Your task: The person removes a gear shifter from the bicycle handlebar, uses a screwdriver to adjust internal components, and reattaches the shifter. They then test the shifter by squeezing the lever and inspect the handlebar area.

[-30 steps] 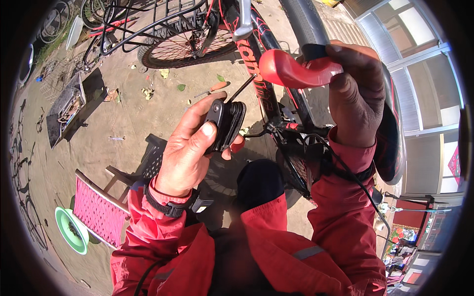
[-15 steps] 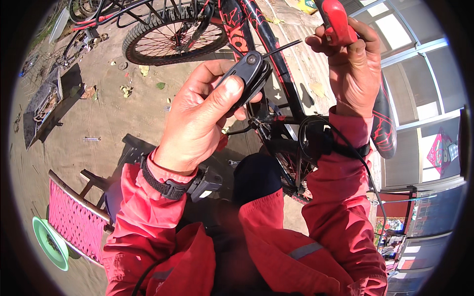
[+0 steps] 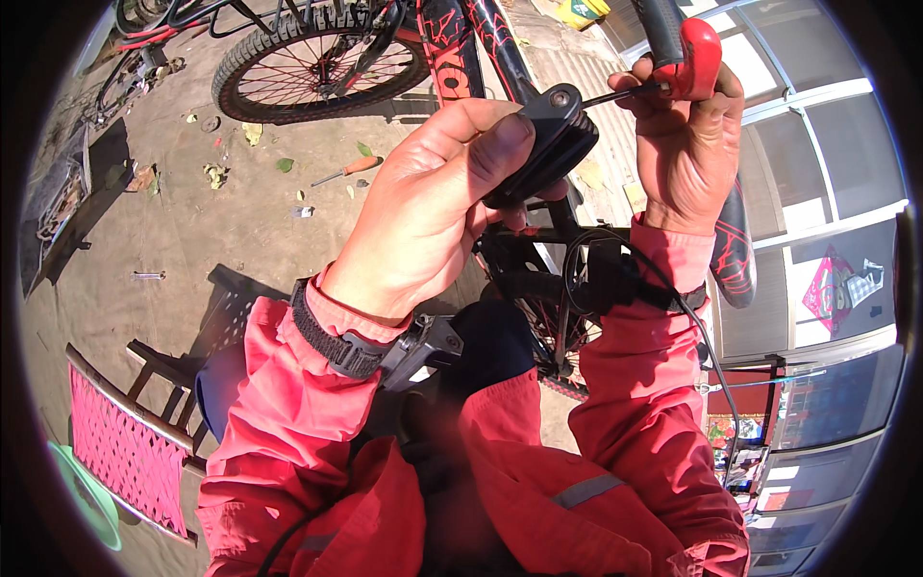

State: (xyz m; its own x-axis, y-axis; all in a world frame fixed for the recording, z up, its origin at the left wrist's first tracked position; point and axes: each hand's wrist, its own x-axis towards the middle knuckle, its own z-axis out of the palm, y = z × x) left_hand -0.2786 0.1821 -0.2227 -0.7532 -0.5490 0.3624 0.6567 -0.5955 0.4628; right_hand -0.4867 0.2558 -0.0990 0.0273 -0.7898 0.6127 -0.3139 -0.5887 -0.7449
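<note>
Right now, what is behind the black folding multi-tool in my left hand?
Behind the black folding multi-tool passes the black-and-red bicycle frame; its tubes show above. The stretch directly behind the tool and your left hand is covered.

Floor (image 3: 226,226): tan, dusty, scattered leaves (image 3: 253,133). Lower left: chair (image 3: 125,438) with pink woven webbing, green basin (image 3: 91,516) just beside. Right: light-framed windows (image 3: 851,125), one bearing a pink diamond decoration (image 3: 829,293). Light: strong sun, hard-edged shadows.
</note>
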